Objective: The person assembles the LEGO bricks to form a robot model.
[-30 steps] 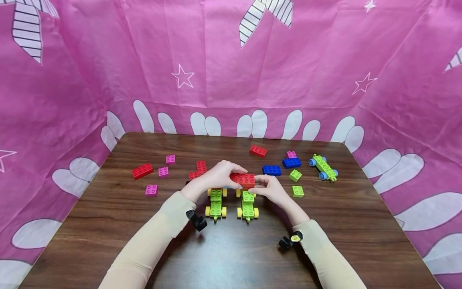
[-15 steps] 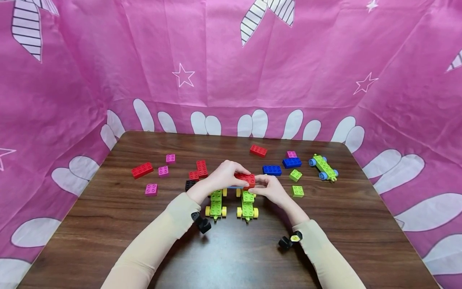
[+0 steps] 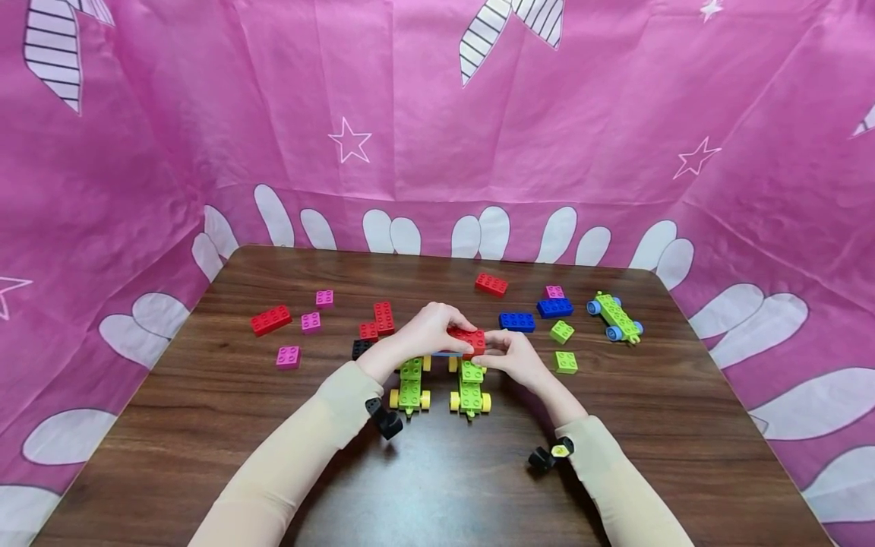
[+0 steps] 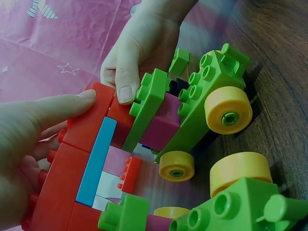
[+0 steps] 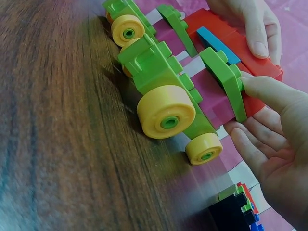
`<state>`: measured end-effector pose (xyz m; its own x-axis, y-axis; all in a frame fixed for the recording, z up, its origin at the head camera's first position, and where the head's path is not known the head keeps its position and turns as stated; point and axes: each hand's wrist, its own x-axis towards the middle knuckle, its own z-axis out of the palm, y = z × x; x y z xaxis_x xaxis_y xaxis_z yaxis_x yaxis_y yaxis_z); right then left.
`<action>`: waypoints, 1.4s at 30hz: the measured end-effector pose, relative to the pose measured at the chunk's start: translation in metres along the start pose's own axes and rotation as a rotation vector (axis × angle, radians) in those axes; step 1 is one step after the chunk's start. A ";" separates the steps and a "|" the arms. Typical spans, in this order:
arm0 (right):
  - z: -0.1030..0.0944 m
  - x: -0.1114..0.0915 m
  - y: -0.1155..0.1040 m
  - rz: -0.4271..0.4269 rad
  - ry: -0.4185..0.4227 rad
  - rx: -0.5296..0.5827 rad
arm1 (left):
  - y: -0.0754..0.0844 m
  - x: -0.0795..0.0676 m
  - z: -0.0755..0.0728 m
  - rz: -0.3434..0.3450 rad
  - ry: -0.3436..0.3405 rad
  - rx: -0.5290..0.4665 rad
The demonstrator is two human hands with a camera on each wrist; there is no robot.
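Two lime-green wheeled bases, a left one (image 3: 410, 391) and a right one (image 3: 470, 396), stand side by side on yellow wheels. Magenta bricks (image 4: 165, 115) and thin green pieces (image 4: 150, 101) are stacked on them. Red bricks and a flat blue piece (image 4: 97, 163) span across the top. My left hand (image 3: 431, 332) grips the upper red brick (image 4: 91, 120) at the right end, thumb on its near side, fingers over the studs. From the right, my right hand (image 3: 514, 360) pinches the lower red brick (image 5: 253, 105) at that end, its thumb beside the green piece.
Loose red (image 3: 271, 320) and pink bricks (image 3: 289, 357) lie left; a black brick (image 3: 361, 348) sits by the left forearm. To the right are blue bricks (image 3: 516, 322), small green bricks (image 3: 565, 362) and a blue-wheeled green base (image 3: 615, 317). A pink curtain (image 3: 424, 152) surrounds the table.
My left hand has shifted slightly right along the red bricks, uncovering the black brick and the blue piece's edge. My right hand stays in place.
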<state>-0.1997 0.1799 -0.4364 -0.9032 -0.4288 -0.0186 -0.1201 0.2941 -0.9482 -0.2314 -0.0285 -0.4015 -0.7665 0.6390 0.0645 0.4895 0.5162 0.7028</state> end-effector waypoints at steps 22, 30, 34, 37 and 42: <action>-0.004 0.009 0.028 -0.014 0.002 0.003 | 0.003 0.004 0.000 -0.068 -0.025 -0.016; -0.004 0.008 0.029 -0.043 0.017 -0.010 | 0.002 0.002 0.002 -0.053 -0.009 -0.020; -0.004 0.009 0.031 -0.049 0.016 -0.010 | 0.001 0.000 0.002 -0.021 -0.003 -0.008; -0.004 0.010 0.032 -0.048 0.013 -0.002 | 0.000 0.000 0.002 0.004 0.001 0.002; -0.003 0.011 0.032 -0.039 0.006 0.008 | -0.001 0.000 0.002 0.006 -0.003 -0.003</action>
<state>-0.2145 0.1874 -0.4663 -0.9003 -0.4349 0.0203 -0.1522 0.2707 -0.9506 -0.2315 -0.0280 -0.4034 -0.7624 0.6437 0.0661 0.4924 0.5108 0.7048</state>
